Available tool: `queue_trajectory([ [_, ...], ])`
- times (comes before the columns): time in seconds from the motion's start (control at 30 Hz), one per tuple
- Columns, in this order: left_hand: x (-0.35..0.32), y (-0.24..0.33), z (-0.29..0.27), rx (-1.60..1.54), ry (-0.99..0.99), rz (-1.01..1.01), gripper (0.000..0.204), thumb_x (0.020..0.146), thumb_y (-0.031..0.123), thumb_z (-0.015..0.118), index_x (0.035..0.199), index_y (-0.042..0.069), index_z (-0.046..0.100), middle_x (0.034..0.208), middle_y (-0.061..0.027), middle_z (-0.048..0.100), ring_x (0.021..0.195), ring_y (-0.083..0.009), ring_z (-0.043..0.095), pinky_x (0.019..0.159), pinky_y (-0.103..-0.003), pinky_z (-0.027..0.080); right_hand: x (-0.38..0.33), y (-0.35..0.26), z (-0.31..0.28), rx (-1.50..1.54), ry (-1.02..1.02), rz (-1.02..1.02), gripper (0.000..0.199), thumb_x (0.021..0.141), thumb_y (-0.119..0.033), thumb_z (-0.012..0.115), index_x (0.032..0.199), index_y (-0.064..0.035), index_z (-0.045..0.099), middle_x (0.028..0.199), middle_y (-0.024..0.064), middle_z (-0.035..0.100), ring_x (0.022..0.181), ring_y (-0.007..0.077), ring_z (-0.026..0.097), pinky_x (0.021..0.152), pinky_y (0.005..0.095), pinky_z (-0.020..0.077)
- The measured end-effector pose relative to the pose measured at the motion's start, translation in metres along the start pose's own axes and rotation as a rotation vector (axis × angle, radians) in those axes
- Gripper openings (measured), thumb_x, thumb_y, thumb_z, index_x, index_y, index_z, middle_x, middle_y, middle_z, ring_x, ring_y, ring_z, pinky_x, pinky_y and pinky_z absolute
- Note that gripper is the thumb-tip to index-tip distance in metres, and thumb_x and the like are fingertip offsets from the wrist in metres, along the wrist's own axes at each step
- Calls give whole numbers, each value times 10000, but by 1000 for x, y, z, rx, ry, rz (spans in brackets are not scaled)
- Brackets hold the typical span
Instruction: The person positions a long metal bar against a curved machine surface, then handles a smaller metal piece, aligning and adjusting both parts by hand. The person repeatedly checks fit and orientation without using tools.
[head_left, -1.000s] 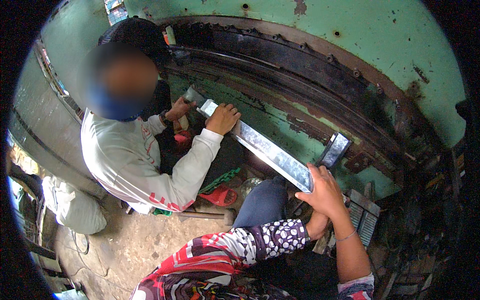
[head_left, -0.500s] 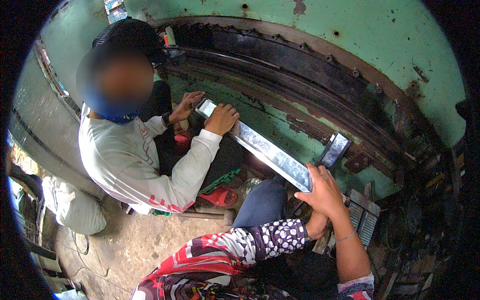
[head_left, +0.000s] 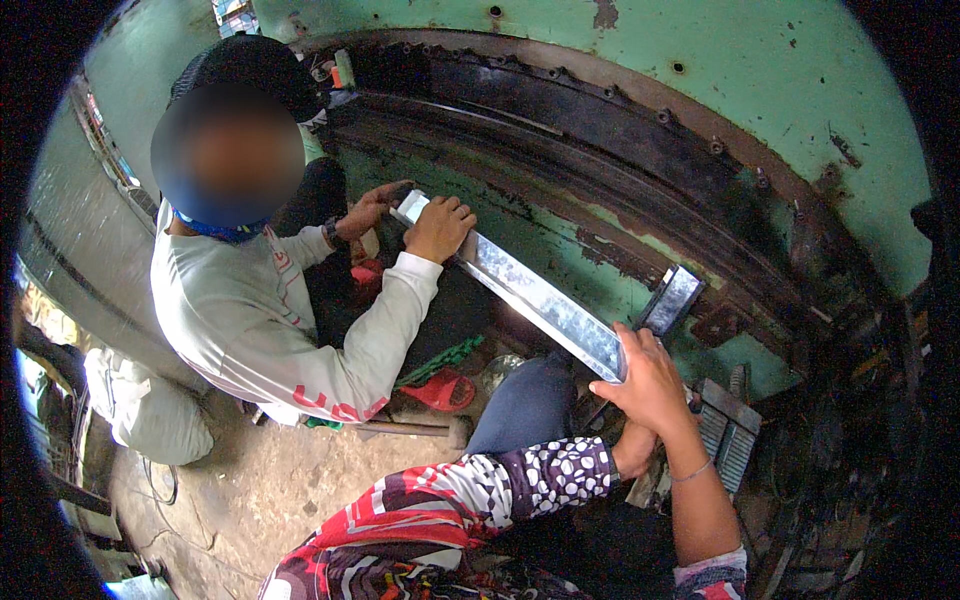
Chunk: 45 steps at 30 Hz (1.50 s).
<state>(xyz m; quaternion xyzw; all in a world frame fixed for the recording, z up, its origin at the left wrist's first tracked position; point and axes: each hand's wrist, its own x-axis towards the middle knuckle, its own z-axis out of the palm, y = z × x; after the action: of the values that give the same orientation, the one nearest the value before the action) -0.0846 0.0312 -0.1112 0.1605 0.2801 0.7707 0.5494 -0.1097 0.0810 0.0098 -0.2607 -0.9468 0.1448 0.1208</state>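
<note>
A long, shiny sheet-metal channel (head_left: pixel 545 290) slants between a co-worker and me. My right hand (head_left: pixel 645 378) grips its near right end, with the fingers over the far edge and the thumb on the near side. Low beside my right wrist is my left hand (head_left: pixel 634 450); its fingers are hidden behind my right arm. The co-worker's hand (head_left: pixel 440 230) clasps the channel near its other end, and their second hand (head_left: pixel 372 210) is at the tip. Just beyond my right hand a shorter metal piece (head_left: pixel 672 298) sticks up at an angle.
A large green machine (head_left: pixel 760 100) with a dark bolted beam (head_left: pixel 560 115) curves behind the channel. Ribbed metal blocks (head_left: pixel 725 425) lie right of my hands. On the concrete floor (head_left: pixel 260 500) are a hammer (head_left: pixel 415 429), a red slipper (head_left: pixel 443 391) and a white sack (head_left: pixel 145 410).
The co-worker has leaned slightly to the left, and their hand at the channel's far tip has shifted. That end of the channel has turned a little. My hands have hardly moved.
</note>
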Motion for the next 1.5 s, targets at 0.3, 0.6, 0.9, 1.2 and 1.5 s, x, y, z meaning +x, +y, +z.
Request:
queue_trajectory([
  [0.3, 23, -2, -8, 109, -25, 245, 376, 1061, 242, 584, 1355, 7, 569, 1318, -86, 645, 1164, -189, 630, 1001, -366, 522, 6, -6, -7, 162, 234, -39, 910, 740, -222, 877, 1517, -29, 443, 1258, 230, 594, 1155, 425, 622, 997, 473, 511],
  [0.6, 70, 42, -8, 465, 20, 609, 471, 1008, 198, 654, 1403, -27, 533, 1383, -143, 614, 1261, -248, 591, 1067, -403, 480, 19, -29, -31, 164, 417, -115, 1025, 717, -203, 923, 1579, -62, 389, 1264, 251, 597, 1208, 433, 600, 1036, 478, 494],
  [0.9, 63, 77, 6, 669, -3, 684, 534, 968, 177, 711, 1418, -32, 513, 1409, -154, 596, 1289, -252, 576, 1084, -406, 469, 33, -31, -47, 176, 395, -210, 937, 742, -112, 816, 1563, 2, 380, 1238, 218, 573, 1152, 415, 618, 966, 471, 523],
  [1.2, 62, 15, 6, 461, -280, 386, 753, 894, 185, 815, 1495, -27, 414, 1478, -157, 530, 1384, -251, 499, 1140, -400, 423, 15, 0, -77, 190, 93, -104, 891, 736, -120, 794, 1538, 18, 432, 1329, 242, 586, 1230, 407, 610, 1035, 443, 487],
  [1.5, 7, 139, 5, 28, 136, 437, 738, 935, 403, 656, 1500, 14, 384, 1404, -150, 537, 1326, -290, 497, 1123, -433, 391, -21, 34, -97, 62, -96, 52, 866, 738, -239, 779, 1526, -38, 482, 1123, 174, 581, 1058, 350, 625, 923, 418, 507],
])
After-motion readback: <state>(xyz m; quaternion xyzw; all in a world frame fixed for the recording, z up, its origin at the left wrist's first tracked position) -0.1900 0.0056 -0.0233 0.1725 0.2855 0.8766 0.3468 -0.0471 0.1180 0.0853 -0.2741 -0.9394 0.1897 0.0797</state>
